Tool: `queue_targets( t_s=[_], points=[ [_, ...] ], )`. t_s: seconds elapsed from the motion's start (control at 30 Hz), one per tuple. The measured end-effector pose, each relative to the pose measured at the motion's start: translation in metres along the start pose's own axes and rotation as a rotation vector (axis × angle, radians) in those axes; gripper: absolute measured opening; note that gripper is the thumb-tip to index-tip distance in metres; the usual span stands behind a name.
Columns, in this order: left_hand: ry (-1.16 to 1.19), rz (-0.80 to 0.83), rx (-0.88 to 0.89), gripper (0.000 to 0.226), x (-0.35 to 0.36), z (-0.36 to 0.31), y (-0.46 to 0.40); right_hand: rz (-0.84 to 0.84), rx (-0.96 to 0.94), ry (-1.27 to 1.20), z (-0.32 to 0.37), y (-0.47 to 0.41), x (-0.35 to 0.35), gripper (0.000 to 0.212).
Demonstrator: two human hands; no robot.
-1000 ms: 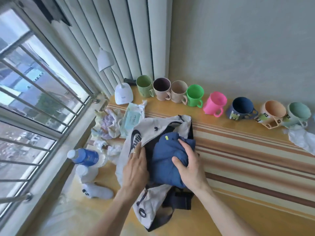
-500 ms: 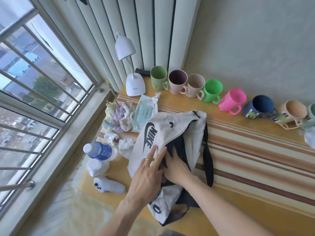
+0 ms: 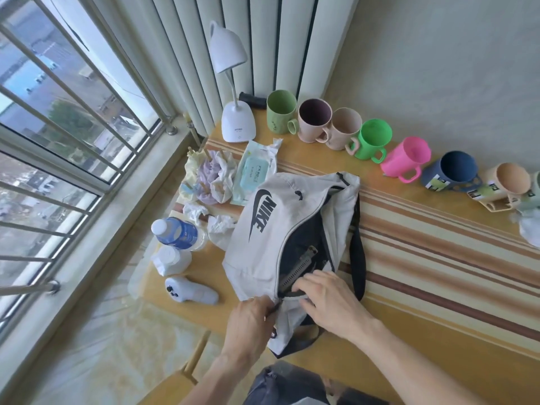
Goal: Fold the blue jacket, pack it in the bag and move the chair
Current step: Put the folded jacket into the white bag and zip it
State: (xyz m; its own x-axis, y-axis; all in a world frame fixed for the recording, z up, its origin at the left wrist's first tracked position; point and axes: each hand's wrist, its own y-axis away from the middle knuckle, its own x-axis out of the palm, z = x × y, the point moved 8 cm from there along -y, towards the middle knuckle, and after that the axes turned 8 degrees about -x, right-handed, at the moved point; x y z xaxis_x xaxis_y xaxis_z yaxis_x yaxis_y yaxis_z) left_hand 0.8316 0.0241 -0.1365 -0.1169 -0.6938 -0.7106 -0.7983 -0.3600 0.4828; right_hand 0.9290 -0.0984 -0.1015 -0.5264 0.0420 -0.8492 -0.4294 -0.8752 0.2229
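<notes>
A white bag [image 3: 264,252] with a black logo and black strap lies on the wooden table [image 3: 438,311]. Its long zip opening gapes, showing a dark inside with the blue jacket [image 3: 304,238] tucked in, mostly hidden. My left hand [image 3: 248,320] pinches the near end of the bag at the zip. My right hand [image 3: 327,302] rests on the bag's near edge, fingers curled at the opening. A wooden chair [image 3: 187,372] shows partly at the bottom, under the table's edge.
A row of coloured mugs [image 3: 371,138] lines the wall. A white desk lamp [image 3: 233,118], wet wipes pack [image 3: 254,171], crumpled tissues [image 3: 216,176], a water bottle [image 3: 178,232], a white jar [image 3: 169,258] and a white controller [image 3: 190,293] sit left of the bag, by the window.
The blue jacket went from sticking out of the bag to lying inside it. Both hands drew back from the opening to the bag's near end at the zip.
</notes>
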Motion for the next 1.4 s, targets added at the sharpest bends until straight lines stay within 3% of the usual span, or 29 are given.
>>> queue_targets(
  t_s=[0.13,0.27,0.5,0.53,0.63,0.77,1.0,1.4],
  points=[
    [0.177,0.010,0.066,0.029,-0.020,-0.010,0.009,-0.084,-0.073,0.079,0.024,0.001,-0.011,0.028],
    [0.240,0.000,0.145,0.022,-0.038,-0.016,0.019,-0.240,-0.158,0.118,0.052,0.001,-0.010,0.010],
    [0.277,0.002,0.245,0.009,-0.042,-0.015,0.033,-0.298,-0.097,-0.006,0.056,0.004,-0.015,0.010],
    [0.229,-0.017,0.248,0.017,-0.041,-0.015,0.034,-0.298,-0.083,-0.033,0.056,0.004,-0.016,0.010],
    [0.119,-0.092,0.175,0.033,-0.031,-0.010,0.029,-0.288,-0.047,-0.098,0.061,0.003,-0.015,0.009],
    [0.148,-0.212,0.061,0.026,-0.025,-0.002,0.019,-0.295,-0.009,-0.126,0.059,0.002,-0.023,0.008],
    [0.158,-0.198,-0.100,0.027,-0.015,0.014,0.023,-0.360,0.232,-0.173,-0.003,-0.009,-0.065,0.007],
    [0.199,-0.164,-0.169,0.025,-0.002,0.032,0.021,-0.435,0.709,-0.048,-0.172,-0.064,-0.148,0.025]
  ],
)
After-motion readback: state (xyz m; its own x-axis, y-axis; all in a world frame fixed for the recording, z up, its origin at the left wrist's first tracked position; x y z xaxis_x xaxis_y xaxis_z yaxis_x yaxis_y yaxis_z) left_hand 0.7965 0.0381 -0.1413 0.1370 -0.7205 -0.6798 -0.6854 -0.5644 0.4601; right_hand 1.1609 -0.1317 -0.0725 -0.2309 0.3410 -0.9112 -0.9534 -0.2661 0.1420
